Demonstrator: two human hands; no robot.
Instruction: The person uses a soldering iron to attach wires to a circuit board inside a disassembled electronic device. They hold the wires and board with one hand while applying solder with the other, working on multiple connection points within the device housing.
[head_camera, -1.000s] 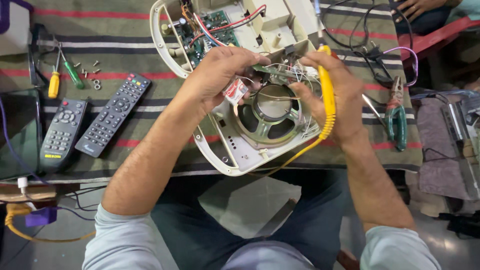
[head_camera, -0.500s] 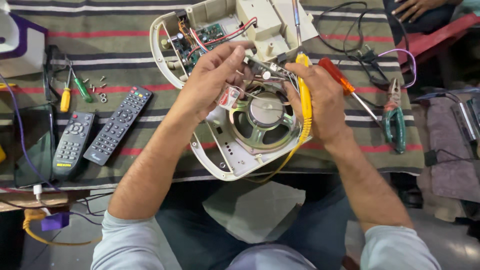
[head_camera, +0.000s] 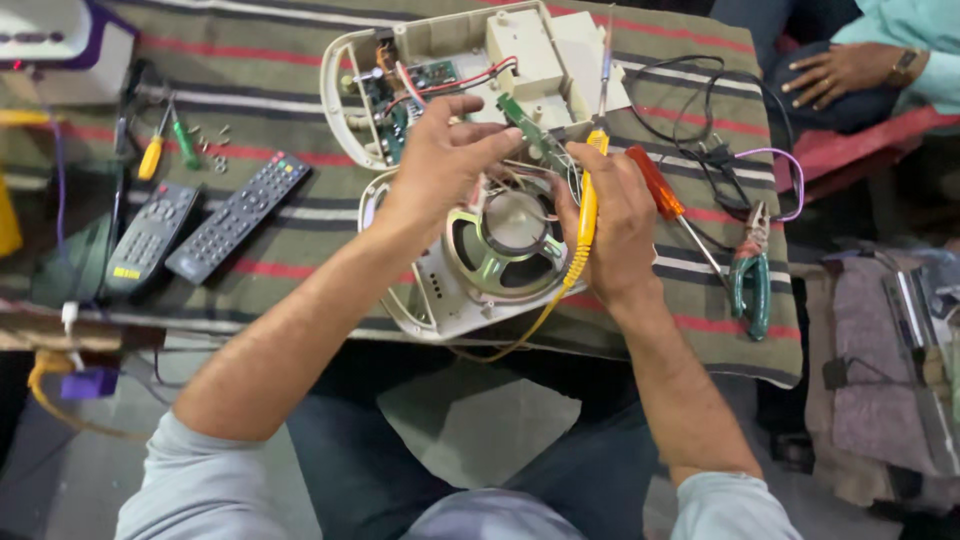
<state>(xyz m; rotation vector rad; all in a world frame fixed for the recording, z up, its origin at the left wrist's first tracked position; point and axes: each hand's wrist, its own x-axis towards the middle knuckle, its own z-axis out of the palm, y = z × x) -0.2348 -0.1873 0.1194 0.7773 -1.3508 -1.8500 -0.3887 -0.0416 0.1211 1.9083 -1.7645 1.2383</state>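
head view, largest first: a striped cloth covers the table, and near its front edge lies an opened cream casing in two halves. the back shell sits toward the far edge with a circuit board and red wires showing; the front shell lies just in front of it, a round speaker bedded inside.

what has changed: a second ago both hands were low over the speaker, around a small red-and-white part. now they sit higher, over the seam between the shells, and that part is out of sight. a thin green board is up between the hands, tilted and clear of the casing. my reading is that the work has gone from the wires at the speaker to this board.

left hand: curled, fingertips pinching the near end of the green board. right hand: closed around a yellow iron, whose thin shaft points toward the far edge beside the board, its yellow cord trailing over the front edge.

the board is narrow and green, with small parts on it and thin wires running down toward the speaker.

at the left edge lie two remotes and small screwdrivers; at the right, a red screwdriver and green pliers. another person's hand rests beyond the far right corner.
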